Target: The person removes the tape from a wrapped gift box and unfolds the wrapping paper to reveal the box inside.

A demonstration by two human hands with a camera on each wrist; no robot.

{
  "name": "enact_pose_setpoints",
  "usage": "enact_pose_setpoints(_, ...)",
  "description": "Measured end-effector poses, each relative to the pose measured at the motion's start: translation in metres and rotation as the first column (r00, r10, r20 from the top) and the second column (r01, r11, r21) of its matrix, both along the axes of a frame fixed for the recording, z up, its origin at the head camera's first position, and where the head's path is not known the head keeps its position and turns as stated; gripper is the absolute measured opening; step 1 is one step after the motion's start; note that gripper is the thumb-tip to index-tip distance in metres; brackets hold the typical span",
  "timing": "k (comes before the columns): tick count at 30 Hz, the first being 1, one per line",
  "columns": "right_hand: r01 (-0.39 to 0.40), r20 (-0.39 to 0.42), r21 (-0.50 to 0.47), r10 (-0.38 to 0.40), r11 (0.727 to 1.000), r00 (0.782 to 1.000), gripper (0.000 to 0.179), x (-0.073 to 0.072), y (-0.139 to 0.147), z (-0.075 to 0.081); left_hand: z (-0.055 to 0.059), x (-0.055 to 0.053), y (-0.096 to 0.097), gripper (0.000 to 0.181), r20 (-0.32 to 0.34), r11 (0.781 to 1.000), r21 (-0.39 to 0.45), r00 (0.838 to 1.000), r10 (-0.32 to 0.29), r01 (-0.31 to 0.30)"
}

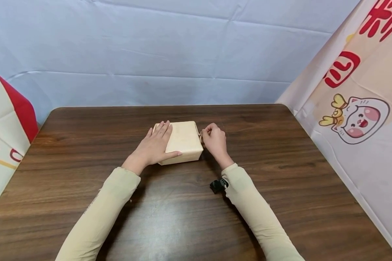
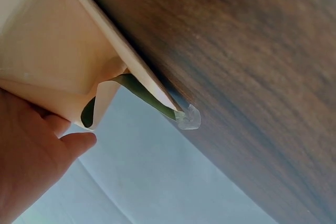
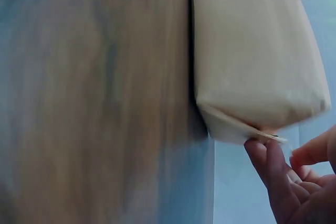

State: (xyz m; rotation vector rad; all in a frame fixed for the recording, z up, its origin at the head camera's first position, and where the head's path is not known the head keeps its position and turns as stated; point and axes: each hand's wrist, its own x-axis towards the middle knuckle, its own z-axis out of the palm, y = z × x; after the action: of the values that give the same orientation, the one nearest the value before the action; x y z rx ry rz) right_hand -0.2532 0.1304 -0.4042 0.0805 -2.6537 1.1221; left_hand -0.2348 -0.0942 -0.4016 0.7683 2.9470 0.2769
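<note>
A box wrapped in cream paper sits on the brown table, toward its far side. My left hand rests flat across the box's left part, fingers spread and thumb along the near top edge. At the right end, my right hand pinches a loose paper flap between thumb and fingertips. The flap sticks out from the box end in the right wrist view. In the left wrist view, folded end paper stands partly open, showing a dark green inside, and a bit of clear tape clings to its tip.
The wood-grain table spreads around the box on all sides. A pale blue cloth hangs behind its far edge. Printed banners hang at both sides. A black wrist device is strapped at the right sleeve's cuff.
</note>
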Motion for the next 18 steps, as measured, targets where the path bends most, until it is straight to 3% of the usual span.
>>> enact_pose_setpoints(3,0.022,0.084,-0.075,-0.016,0.997,0.996,0.014,-0.003,0.010,-0.001,0.000,0.000,0.000,0.103,0.002,1.000,0.001,1.000,-0.002,0.002)
enact_pose_setpoints(5,0.038,0.129,-0.062,-0.030,0.997,0.991,0.014,-0.005,0.017,-0.001,0.000,0.000,0.001,0.103,0.004,1.000,0.003,1.000,-0.002,0.002)
enact_pose_setpoints(8,0.049,0.179,0.009,-0.050,0.999,0.983,0.010,-0.007,0.026,0.000,0.001,0.001,0.000,0.102,0.003,1.000,0.006,1.000,-0.001,0.001)
enact_pose_setpoints(11,0.037,0.166,0.158,-0.063,0.987,0.984,0.007,-0.008,0.032,0.000,0.001,0.000,0.001,0.101,-0.003,1.000,0.009,1.000,-0.004,0.004)
enact_pose_setpoints(13,-0.011,0.141,0.291,-0.032,0.957,0.989,0.011,-0.009,0.034,-0.001,0.001,0.001,0.001,0.102,-0.005,1.000,0.010,1.000,-0.007,0.007)
enact_pose_setpoints(15,-0.081,0.119,0.418,0.034,0.905,0.992,0.015,-0.009,0.033,-0.002,0.001,0.001,0.001,0.102,-0.009,1.000,0.013,1.000,-0.009,0.009)
enact_pose_setpoints(18,-0.176,0.108,0.536,0.140,0.826,0.984,0.016,-0.009,0.032,-0.003,0.001,0.001,0.001,0.102,-0.008,1.000,0.020,1.000,-0.009,0.009)
